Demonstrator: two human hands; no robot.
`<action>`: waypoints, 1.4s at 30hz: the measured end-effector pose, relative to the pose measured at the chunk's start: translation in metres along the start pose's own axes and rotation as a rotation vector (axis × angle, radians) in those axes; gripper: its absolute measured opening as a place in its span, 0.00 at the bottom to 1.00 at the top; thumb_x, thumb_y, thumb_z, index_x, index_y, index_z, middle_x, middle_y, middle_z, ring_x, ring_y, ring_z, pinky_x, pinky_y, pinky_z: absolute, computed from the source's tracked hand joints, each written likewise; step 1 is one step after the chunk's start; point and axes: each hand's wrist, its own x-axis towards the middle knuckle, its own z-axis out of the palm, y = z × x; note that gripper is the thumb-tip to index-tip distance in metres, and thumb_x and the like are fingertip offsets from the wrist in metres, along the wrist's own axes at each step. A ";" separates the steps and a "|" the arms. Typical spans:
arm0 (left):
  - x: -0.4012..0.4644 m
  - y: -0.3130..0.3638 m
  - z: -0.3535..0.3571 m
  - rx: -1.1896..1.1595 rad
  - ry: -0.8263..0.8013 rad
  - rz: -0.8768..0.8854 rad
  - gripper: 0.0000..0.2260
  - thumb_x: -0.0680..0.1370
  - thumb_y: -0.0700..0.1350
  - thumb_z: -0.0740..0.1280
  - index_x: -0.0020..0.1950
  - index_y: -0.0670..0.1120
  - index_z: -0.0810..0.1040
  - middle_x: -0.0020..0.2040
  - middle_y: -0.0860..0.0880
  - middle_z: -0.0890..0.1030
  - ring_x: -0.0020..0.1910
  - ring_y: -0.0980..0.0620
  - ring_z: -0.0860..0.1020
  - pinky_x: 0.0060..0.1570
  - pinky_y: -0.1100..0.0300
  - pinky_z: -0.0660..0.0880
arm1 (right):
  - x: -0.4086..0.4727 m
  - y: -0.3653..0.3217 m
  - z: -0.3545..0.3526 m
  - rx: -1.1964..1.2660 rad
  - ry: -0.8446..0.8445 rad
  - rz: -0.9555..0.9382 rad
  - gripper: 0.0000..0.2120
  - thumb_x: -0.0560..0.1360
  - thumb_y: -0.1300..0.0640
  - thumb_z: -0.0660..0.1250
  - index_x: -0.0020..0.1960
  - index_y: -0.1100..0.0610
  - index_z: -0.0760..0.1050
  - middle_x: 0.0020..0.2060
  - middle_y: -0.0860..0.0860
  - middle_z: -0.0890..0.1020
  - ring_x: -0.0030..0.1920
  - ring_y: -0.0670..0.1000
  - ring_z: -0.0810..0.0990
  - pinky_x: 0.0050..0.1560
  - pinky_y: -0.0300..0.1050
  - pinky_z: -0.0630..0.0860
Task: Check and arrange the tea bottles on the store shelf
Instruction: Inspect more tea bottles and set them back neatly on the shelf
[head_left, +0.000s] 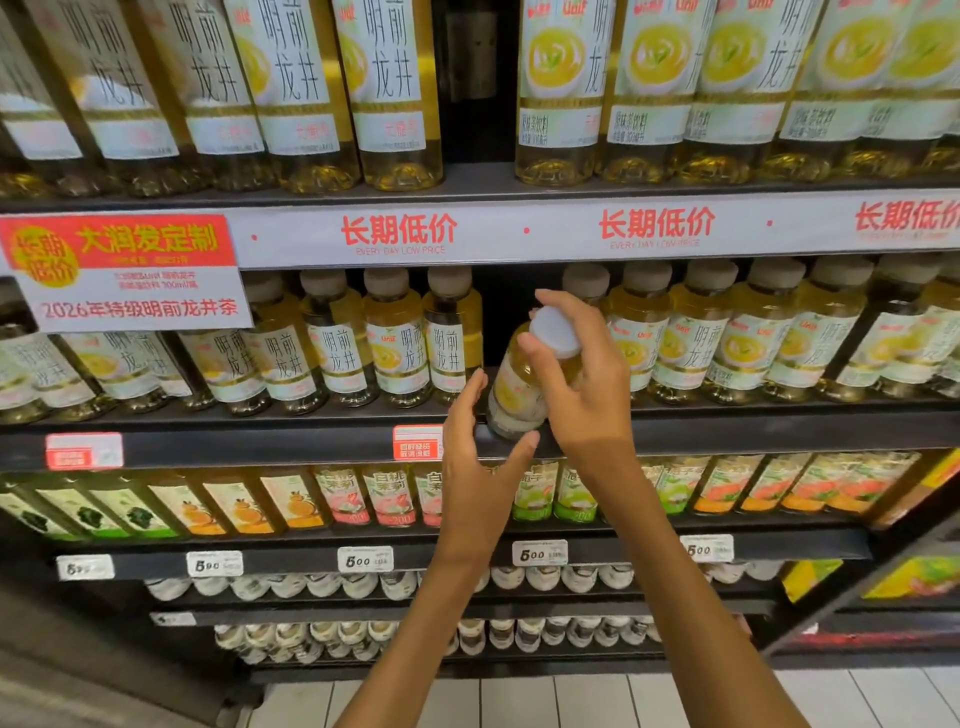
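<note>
Right hand (582, 374) grips tea bottle (519, 389) near white cap, bottle tilted, base at front edge of middle shelf (727, 431), in gap between two bottle rows (363, 343). Left hand (472, 441) open, fingers spread just beside bottle base, contact unclear. Risk: grip high on neck, base may slip off shelf lip and drop. Risk: pushing tilted bottle into gap may knock neighbouring bottles over. Label faces sideways; may end misaligned with row.
</note>
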 end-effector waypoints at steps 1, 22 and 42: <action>-0.001 0.003 -0.002 -0.017 -0.040 -0.001 0.31 0.74 0.41 0.72 0.73 0.51 0.62 0.71 0.53 0.68 0.70 0.61 0.66 0.66 0.69 0.65 | -0.001 -0.005 -0.003 0.078 0.003 0.010 0.14 0.77 0.55 0.65 0.61 0.51 0.71 0.54 0.47 0.76 0.54 0.40 0.74 0.54 0.36 0.73; -0.036 0.065 -0.033 -0.159 -0.219 -0.366 0.27 0.69 0.67 0.56 0.48 0.49 0.83 0.45 0.42 0.84 0.43 0.44 0.83 0.40 0.57 0.80 | -0.013 -0.039 -0.009 0.414 -0.106 0.476 0.16 0.73 0.40 0.59 0.54 0.47 0.75 0.51 0.52 0.82 0.53 0.51 0.81 0.57 0.52 0.77; -0.047 0.082 -0.032 -0.521 -0.433 -0.625 0.28 0.73 0.65 0.57 0.53 0.45 0.83 0.43 0.38 0.83 0.36 0.44 0.82 0.36 0.54 0.80 | -0.017 -0.037 -0.035 0.945 -0.249 0.764 0.22 0.71 0.45 0.62 0.60 0.57 0.75 0.52 0.57 0.84 0.54 0.55 0.83 0.52 0.49 0.81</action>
